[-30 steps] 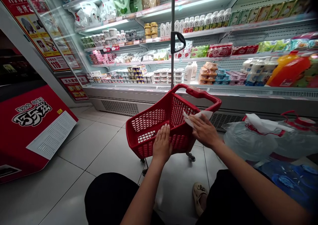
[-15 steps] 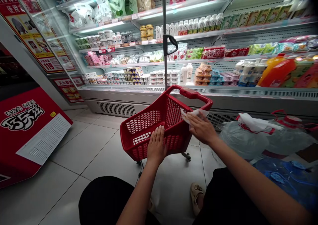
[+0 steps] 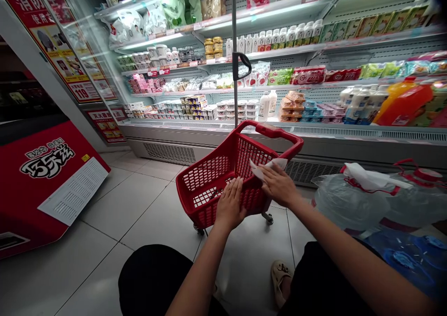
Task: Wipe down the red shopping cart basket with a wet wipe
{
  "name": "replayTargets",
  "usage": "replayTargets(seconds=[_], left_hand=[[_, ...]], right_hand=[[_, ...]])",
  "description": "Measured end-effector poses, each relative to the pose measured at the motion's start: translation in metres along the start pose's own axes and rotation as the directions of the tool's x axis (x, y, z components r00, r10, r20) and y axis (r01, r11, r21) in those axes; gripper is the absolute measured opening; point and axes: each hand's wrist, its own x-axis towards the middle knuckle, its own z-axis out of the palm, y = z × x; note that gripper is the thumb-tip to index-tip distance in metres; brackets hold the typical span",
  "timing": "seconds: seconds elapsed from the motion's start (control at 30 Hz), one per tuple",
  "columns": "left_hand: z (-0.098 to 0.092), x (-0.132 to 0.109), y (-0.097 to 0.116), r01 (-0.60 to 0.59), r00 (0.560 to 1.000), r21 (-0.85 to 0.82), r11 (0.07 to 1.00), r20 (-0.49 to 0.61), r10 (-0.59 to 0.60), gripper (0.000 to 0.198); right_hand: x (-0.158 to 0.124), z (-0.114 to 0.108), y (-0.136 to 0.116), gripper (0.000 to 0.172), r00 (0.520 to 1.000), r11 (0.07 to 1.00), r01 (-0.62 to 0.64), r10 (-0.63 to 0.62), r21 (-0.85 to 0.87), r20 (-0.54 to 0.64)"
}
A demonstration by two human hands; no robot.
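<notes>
Cart [image 3: 228, 149] is standing on the floor [image 3: 148, 218]; over its near rim [image 3: 252, 180], white wipe [image 3: 257, 171] is lying pinned, the right hand's [image 3: 277, 183] grip curling loosely around it. Left hand [image 3: 230, 204] is resting flat, grasping nothing, probably steadying; chilled shelves [image 3: 286, 52] are glowing behind.

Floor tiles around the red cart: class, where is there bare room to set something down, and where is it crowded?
Bare floor lies between the red cabinet and the red cart. It is crowded at far right by bottles, and along the cart's near side by the left hand and right hand.
</notes>
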Motion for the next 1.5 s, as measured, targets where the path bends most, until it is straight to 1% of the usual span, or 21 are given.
replayTargets(seconds=[0.1,0.17,0.2,0.27,0.37,0.43,0.47,0.57,0.67,0.73,0.8,0.87,1.0,1.07,1.1,1.13,1.2,1.3,1.37,1.43,1.5], left_hand=[[0.000,0.001,0.002,-0.004,1.000,-0.004,1.000,0.018,0.004,0.099],[0.002,0.002,0.005,0.002,1.000,-0.007,1.000,0.019,-0.002,0.100],[0.004,0.003,0.006,0.005,1.000,-0.008,1.000,0.015,-0.005,0.101],[0.007,0.007,0.009,0.007,1.000,-0.010,1.000,0.004,-0.007,0.103],[0.010,0.011,0.011,0.004,1.000,-0.010,1.000,-0.001,-0.004,0.103],[0.009,0.012,0.009,-0.008,1.000,0.002,1.000,0.000,0.008,0.103],[0.007,0.011,0.007,-0.017,1.000,0.014,1.000,-0.002,0.017,0.102],[-0.004,-0.002,-0.002,-0.028,0.999,0.075,0.997,-0.013,0.029,0.098],[-0.018,-0.025,-0.014,-0.005,1.000,0.135,0.991,-0.018,0.008,0.091],[-0.025,-0.039,-0.020,0.025,1.000,0.157,0.987,-0.021,-0.022,0.088],[-0.027,-0.046,-0.023,0.043,0.999,0.161,0.986,-0.019,-0.040,0.088],[-0.025,-0.047,-0.022,0.039,0.999,0.150,0.988,-0.013,-0.038,0.093],[-0.018,-0.042,-0.019,0.022,1.000,0.123,0.992,-0.021,-0.020,0.097],[-0.018,-0.040,-0.019,0.024,1.000,0.111,0.993,-0.020,-0.022,0.094],[-0.018,-0.040,-0.019,0.027,1.000,0.105,0.994,-0.016,-0.025,0.093],[-0.019,-0.041,-0.019,0.029,1.000,0.099,0.995,-0.013,-0.027,0.091],[-0.021,-0.041,-0.020,0.028,1.000,0.088,0.996,-0.012,-0.027,0.090],[-0.022,-0.041,-0.019,0.025,1.000,0.082,0.996,-0.019,-0.023,0.093],[-0.021,-0.040,-0.017,0.024,1.000,0.087,0.996,-0.017,-0.022,0.096],[-0.018,-0.038,-0.014,0.031,0.999,0.098,0.995,-0.016,-0.030,0.100],[-0.015,-0.036,-0.011,0.045,0.999,0.103,0.994,-0.018,-0.044,0.103]], right_hand=[[-0.001,-0.009,0.033,0.053,0.998,0.996,-0.062,0.062,-0.071,0.001],[0.000,-0.008,0.040,0.052,0.991,0.985,-0.137,0.135,-0.105,-0.018],[0.000,-0.005,0.036,0.052,0.986,0.980,-0.167,0.165,-0.112,-0.029],[0.002,0.004,0.018,0.052,0.983,0.978,-0.185,0.181,-0.101,-0.043],[0.004,0.015,-0.016,0.056,0.992,0.992,-0.119,0.118,-0.044,-0.035],[0.003,0.016,-0.026,0.060,0.998,0.998,-0.065,0.065,-0.010,-0.016],[0.002,0.014,-0.025,0.062,0.999,0.999,-0.044,0.044,-0.003,-0.002],[-0.001,0.005,-0.002,0.064,0.998,0.999,-0.043,0.044,-0.028,0.039],[-0.004,0.003,0.024,0.063,0.990,0.988,-0.135,0.138,-0.081,0.036],[-0.004,0.007,0.028,0.062,0.980,0.977,-0.193,0.196,-0.091,0.018],[-0.003,0.015,0.017,0.061,0.973,0.970,-0.232,0.232,-0.071,-0.005],[-0.002,0.024,-0.007,0.060,0.974,0.974,-0.225,0.225,-0.030,-0.017],[-0.003,0.035,-0.064,0.063,0.995,0.991,-0.102,0.102,0.083,0.000],[-0.004,0.035,-0.078,0.064,0.999,0.992,-0.054,0.054,0.117,0.010],[-0.005,0.033,-0.079,0.064,0.999,0.992,-0.032,0.030,0.126,0.019],[-0.005,0.031,-0.074,0.063,0.999,0.992,-0.014,0.010,0.128,0.031],[-0.005,0.026,-0.053,0.062,0.998,0.994,-0.006,0.000,0.110,0.055],[-0.003,0.020,-0.010,0.060,0.993,0.994,-0.104,0.102,0.039,0.054],[-0.002,0.021,0.008,0.059,0.984,0.985,-0.174,0.174,0.006,0.042],[-0.001,0.025,0.007,0.058,0.978,0.979,-0.206,0.206,-0.006,0.041],[0.000,0.031,-0.015,0.059,0.977,0.978,-0.208,0.208,0.000,0.043]])
